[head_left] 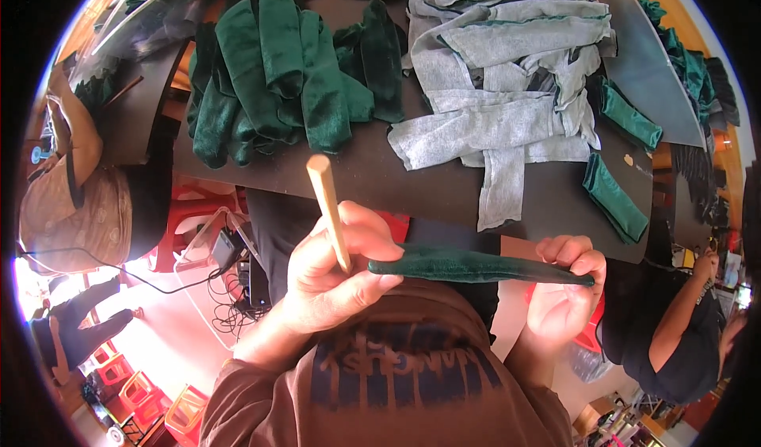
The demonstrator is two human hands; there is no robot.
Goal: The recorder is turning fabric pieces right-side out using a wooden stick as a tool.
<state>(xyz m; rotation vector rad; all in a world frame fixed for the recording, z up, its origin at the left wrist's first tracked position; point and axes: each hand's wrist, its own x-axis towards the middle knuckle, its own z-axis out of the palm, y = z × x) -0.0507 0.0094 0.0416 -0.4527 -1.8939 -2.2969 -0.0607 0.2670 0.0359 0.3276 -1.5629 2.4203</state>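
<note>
Wooden stick poking up from left hand, probably being parked there | left hand at 7 o'clock, right hand at 4, pinching opposite ends of green velvet strip, I'm guessing to hold it straight between them

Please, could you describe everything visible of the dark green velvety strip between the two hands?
The long, narrow, dark green velvety strip has a soft sheen and faint seam-like line. It tapers rightward, held nearly level, dipping slightly right, in front of the brown cloth shirt. The left fingers pinch its rounded left end; the right fingers hold its thin right end.
</note>
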